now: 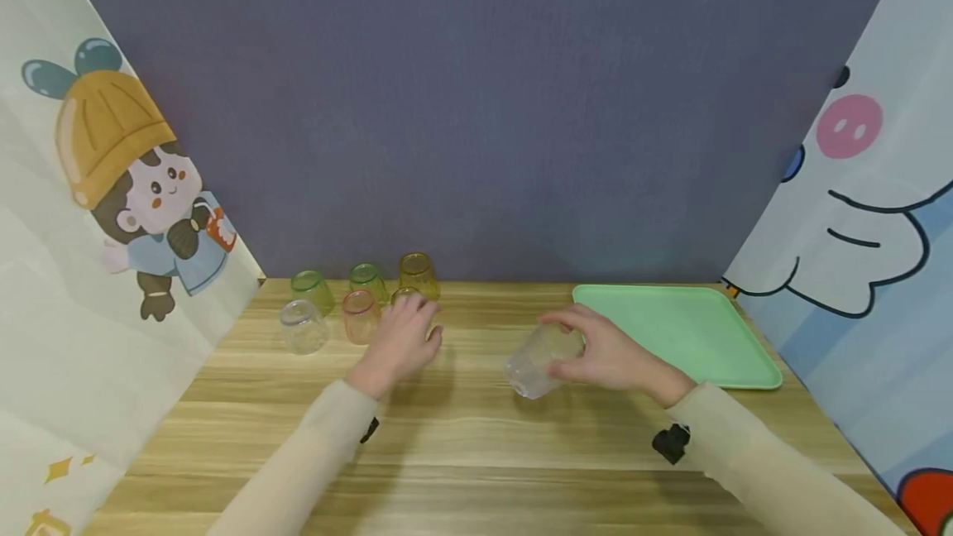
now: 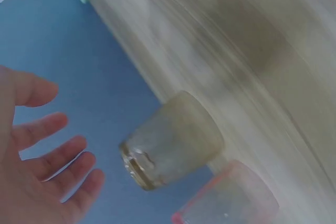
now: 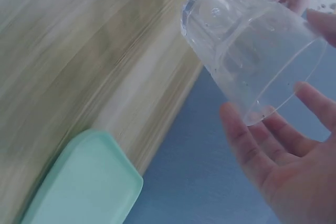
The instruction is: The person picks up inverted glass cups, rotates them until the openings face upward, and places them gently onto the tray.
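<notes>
My right hand (image 1: 606, 354) grips a clear cup (image 1: 538, 364) near its rim, fingers and thumb round it. The cup is tilted, its faceted base pointing left in the head view and its open end toward the palm. In the right wrist view the cup (image 3: 236, 40) looks see-through, with nothing inside. My left hand (image 1: 402, 342) reaches over a brownish cup (image 1: 404, 293), largely hidden behind it in the head view. The left wrist view shows this cup (image 2: 173, 140) apart from the spread fingers, beside a pink cup (image 2: 236, 198). That hand holds nothing.
At the back left stand a clear cup (image 1: 304, 329), two green cups (image 1: 313, 292) and a yellow cup (image 1: 419, 275), all upside down. A mint-green tray (image 1: 677, 329) lies at the back right. A dark panel (image 1: 476, 106) rises behind the wooden table (image 1: 476, 453).
</notes>
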{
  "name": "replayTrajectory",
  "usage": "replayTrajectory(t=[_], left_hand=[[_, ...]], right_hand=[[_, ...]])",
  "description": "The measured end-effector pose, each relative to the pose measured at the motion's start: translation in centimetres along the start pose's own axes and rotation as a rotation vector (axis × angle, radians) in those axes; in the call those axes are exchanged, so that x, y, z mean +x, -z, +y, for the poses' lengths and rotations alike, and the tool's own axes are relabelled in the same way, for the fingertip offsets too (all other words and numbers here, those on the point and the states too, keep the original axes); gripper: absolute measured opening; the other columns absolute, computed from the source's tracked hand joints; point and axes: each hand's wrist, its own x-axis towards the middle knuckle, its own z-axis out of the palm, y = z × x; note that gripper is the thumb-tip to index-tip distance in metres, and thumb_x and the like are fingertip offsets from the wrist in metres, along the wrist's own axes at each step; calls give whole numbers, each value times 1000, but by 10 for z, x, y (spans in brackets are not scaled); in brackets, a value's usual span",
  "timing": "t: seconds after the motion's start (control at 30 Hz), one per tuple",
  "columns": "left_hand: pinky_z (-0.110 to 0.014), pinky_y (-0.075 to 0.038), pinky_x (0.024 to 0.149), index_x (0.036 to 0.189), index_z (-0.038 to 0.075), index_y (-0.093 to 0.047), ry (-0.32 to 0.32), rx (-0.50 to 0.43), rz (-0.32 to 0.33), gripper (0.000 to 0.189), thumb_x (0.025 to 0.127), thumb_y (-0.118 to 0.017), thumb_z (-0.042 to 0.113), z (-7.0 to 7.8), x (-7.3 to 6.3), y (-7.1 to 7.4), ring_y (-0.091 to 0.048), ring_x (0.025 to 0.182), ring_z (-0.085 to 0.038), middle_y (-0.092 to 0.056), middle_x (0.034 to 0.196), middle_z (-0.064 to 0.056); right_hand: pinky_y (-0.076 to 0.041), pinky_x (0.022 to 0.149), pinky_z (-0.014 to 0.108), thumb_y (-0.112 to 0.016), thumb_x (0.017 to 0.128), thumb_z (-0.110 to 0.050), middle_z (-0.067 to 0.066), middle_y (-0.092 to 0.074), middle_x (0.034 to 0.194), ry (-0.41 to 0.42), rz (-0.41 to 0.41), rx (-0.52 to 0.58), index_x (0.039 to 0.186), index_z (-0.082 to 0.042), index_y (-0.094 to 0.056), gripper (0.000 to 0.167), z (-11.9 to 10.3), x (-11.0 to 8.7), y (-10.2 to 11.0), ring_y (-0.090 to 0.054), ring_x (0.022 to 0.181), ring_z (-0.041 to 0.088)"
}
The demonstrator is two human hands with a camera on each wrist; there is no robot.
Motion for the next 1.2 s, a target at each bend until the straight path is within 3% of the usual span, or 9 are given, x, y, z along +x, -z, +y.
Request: replayTrajectory(t=[0.17,0.4,0.67,0.87,1.2], left_hand=[[-51,-50,88,121,4,-67,-6,55,21,30,95,-65,19,-6,5,-1,-57,107,-35,-62,115,-14],[-54,-47,91,130,5,-62,87,20,-35,38,97,-62,23,-8,13,-4,-51,117,-37,-55,128,-18],[-56,-45,97,133,5,-59,152,19,-104,39,99,-61,24,-15,19,-6,-47,122,-39,-50,133,-20],[-58,-42,101,139,2,-54,177,43,-142,46,99,-61,25,-22,21,-6,-45,128,-42,-47,139,-24],[-60,-38,105,148,3,-48,221,42,-199,54,101,-56,29,-27,25,-7,-39,134,-44,-44,141,-25]], right_hand=[[-49,93,55,-82,80,-36,10,-56,134,-18,-40,-122,139,-16,-61,66,-2,-2,4,-56,120,33],[-45,101,59,-81,80,-35,14,-54,142,-28,-65,-235,140,-14,-61,67,0,-6,9,-48,133,39],[-52,85,49,-80,80,-36,10,-56,132,-64,-131,-342,138,-16,-62,64,0,-15,12,-56,117,30],[-50,70,37,-79,80,-36,5,-56,125,-52,-172,-403,136,-16,-63,62,-2,-21,14,-55,106,22],[-47,65,37,-80,77,-35,4,-56,124,-79,-245,-444,135,-18,-63,63,-6,-23,19,-54,104,21]])
